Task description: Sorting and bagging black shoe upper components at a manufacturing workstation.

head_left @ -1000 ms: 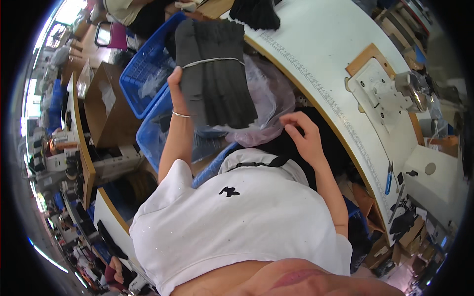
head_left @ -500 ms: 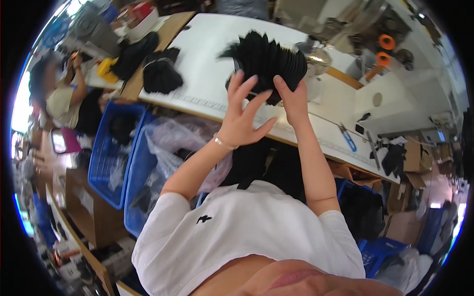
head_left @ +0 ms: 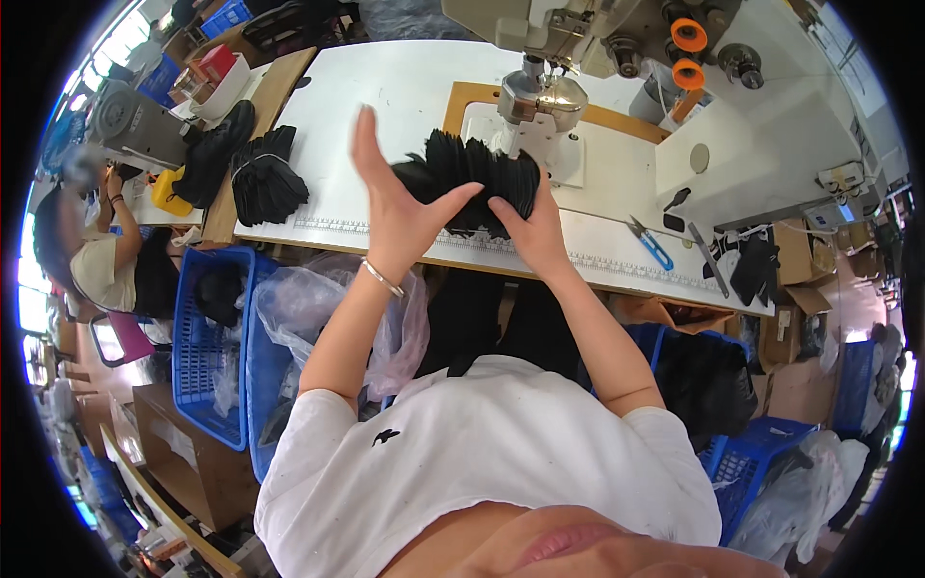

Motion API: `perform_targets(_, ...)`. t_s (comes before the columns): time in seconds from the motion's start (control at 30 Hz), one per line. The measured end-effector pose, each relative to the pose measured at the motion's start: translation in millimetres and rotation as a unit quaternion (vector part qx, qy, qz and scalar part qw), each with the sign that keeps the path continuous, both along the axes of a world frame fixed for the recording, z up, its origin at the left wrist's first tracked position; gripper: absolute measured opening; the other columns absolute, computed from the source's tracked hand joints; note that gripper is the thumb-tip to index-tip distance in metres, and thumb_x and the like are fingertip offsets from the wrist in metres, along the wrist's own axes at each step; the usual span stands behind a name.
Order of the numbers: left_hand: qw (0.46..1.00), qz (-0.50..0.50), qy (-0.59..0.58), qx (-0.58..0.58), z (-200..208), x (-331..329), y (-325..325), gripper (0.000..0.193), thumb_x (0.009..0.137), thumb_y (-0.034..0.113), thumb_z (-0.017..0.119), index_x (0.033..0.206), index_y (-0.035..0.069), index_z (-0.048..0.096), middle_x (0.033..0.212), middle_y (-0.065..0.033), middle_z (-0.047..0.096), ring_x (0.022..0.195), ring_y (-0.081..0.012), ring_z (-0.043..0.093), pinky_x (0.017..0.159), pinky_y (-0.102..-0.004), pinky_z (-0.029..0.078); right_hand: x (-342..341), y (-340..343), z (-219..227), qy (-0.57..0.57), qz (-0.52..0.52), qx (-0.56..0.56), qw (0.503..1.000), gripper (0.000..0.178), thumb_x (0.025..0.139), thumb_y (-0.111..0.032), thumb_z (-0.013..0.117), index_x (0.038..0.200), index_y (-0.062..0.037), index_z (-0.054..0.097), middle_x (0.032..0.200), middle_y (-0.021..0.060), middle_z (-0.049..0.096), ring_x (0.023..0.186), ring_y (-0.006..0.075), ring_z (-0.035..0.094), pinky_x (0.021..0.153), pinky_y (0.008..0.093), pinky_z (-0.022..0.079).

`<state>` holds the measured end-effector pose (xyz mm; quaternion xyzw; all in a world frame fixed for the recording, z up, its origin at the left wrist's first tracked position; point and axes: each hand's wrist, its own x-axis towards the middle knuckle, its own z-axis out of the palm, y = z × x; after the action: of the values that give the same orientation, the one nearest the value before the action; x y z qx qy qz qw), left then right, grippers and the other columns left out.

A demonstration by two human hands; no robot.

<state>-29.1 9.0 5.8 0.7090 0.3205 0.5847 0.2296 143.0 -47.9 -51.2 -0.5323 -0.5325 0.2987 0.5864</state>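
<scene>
A thick stack of black fabric pieces, with uneven upper edges, is at the front edge of the white table. My right hand grips the stack's right end, thumb on the near side and fingers mostly hidden behind. On the left, my left hand is spread wide, its thumb pointing toward the stack and the other fingers raised. Its palm is beside the stack's left end; whether it touches is unclear. A tied bundle of black pieces lies further left on the table.
A sewing machine stands behind the stack. Blue-handled snips and a ruler strip are along the table's front edge. Blue crates and a clear plastic bag are below at left. Another person sits far left.
The stack has come down and nearer to the table's front edge, its pieces less fanned. My left hand has swung away to the left with the thumb spread. The whole view has shifted.
</scene>
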Motion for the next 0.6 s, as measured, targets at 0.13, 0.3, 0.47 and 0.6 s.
perform_targets(0.13, 0.915, 0.135, 0.297, 0.236, 30, 9, -7, 0.075, 0.068, 0.061, 0.080, 0.127, 0.017, 0.067, 0.131, -0.0080, 0.061, 0.131, -0.0348, 0.048, 0.112, -0.0577, 0.026, -5, 0, -10, -0.024, -0.019, 0.011, 0.999, 0.067, 0.083, -0.020, 0.080, 0.136, -0.0014, 0.044, 0.123, 0.0179, 0.057, 0.120, 0.0333, 0.056, 0.103, 0.0391, 0.043)
perform_targets(0.3, 0.919, 0.061, 0.332, 0.203, 18, 19, -7, 0.057, 0.066, 0.054, 0.082, 0.117, 0.029, 0.074, 0.111, 0.0039, 0.069, 0.118, -0.0304, 0.055, 0.100, -0.0469, 0.036, 9, -18, 14, -0.154, 0.028, 0.034, 0.987, 0.072, 0.082, -0.020, 0.079, 0.141, -0.0028, 0.042, 0.130, 0.0165, 0.053, 0.128, 0.0305, 0.051, 0.110, 0.0406, 0.039)
perform_targets(0.47, 0.927, 0.049, 0.315, 0.198, 19, 18, -10, 0.051, 0.068, 0.047, 0.082, 0.115, 0.031, 0.075, 0.111, 0.0047, 0.067, 0.114, -0.0294, 0.054, 0.093, -0.0431, 0.038, 46, -20, 31, 0.060, 0.155, -0.008, 0.986, 0.056, 0.087, -0.017, 0.073, 0.138, -0.0055, 0.054, 0.130, 0.0129, 0.060, 0.119, 0.0230, 0.059, 0.103, 0.0369, 0.046)
perform_targets(0.6, 0.927, 0.049, 0.318, 0.194, 16, 16, -12, 0.054, 0.066, 0.050, 0.082, 0.115, 0.030, 0.075, 0.109, 0.0046, 0.067, 0.113, -0.0293, 0.054, 0.093, -0.0426, 0.039, 44, -17, 30, -0.038, 0.087, 0.041, 0.995, 0.039, 0.091, -0.012, 0.068, 0.129, -0.0050, 0.065, 0.112, 0.0083, 0.069, 0.096, 0.0172, 0.067, 0.087, 0.0320, 0.054)
